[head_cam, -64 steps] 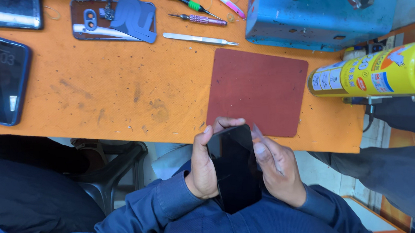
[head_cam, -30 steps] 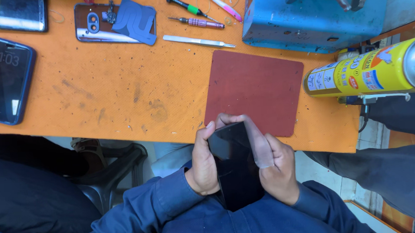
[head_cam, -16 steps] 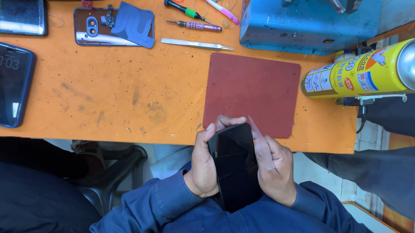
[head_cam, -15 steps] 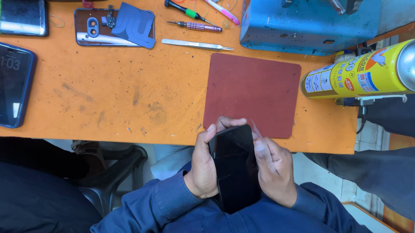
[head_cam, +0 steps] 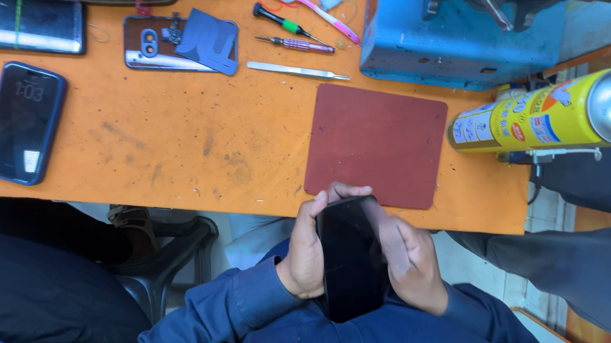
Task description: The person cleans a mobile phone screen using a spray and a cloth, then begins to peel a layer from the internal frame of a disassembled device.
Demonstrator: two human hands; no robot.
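Phone: a black phone [head_cam: 352, 257] is held dark screen up, near the body and just off the near edge of the orange bench [head_cam: 176, 144], over the lap and not resting on anything.
Left hand: the left hand [head_cam: 305, 253] is wrapped round the phone's left edge, thumb along that side, fingertips curled over the far top corner; the fingers are closed on it.
Right hand: the right hand [head_cam: 410, 257] is laid against the right edge, palm turned in, fingers stretched along the screen's right margin and partly blurred; it is closed loosely on the phone.
Pose: both wrists are drawn in close to the chest, blue sleeves bent at the elbows, the phone lying lengthwise away from the body.
Risk, drop: the phone is judged likely to slip to the floor if one hand is loosened, since nothing lies under it.
Risk, screen: the glass is judged open to smears or scratches from fingers pressed on its face.
Risk, bench: the red mat [head_cam: 378, 142] lies just beyond the hands; the yellow can [head_cam: 542, 113] lies on its side to the right and could be knocked by a raised elbow.
Far side: tweezers [head_cam: 298, 70], screwdrivers [head_cam: 296, 43] and an opened phone [head_cam: 177, 45] lie well apart from the hands.
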